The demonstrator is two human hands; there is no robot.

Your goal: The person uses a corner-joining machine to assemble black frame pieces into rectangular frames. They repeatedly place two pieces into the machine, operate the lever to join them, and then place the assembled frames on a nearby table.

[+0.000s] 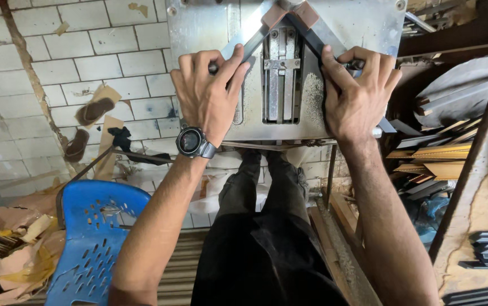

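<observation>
1. Head view: a metal table (334, 22) fills the top centre, with a slotted plate (281, 85) running straight down its middle.
2. Two dark strips lie on the table as an inverted V, and their top ends meet at 12 o'clock, near the upper edge.
3. The left strip (252, 45) runs from that apex down toward 8 o'clock; its long axis slants into the left hand (207, 96).
4. The left hand is closed over the strip's lower end, thumb laid along it, fingers curled on top. A watch (192, 141) sits on that wrist.
5. The right strip (317, 39) runs from the apex down toward 4 o'clock, into the right hand (357, 93).
6. The right hand is likewise closed over its strip's lower end, thumb pointing up along the strip.
7. Each hand is level with the other, one at either side of the slotted plate; neither is nearer to the apex.
8. A blue chair (94, 238) stands at 7 o'clock, on the floor; offcuts (434, 158) are stacked at 3 o'clock.
</observation>
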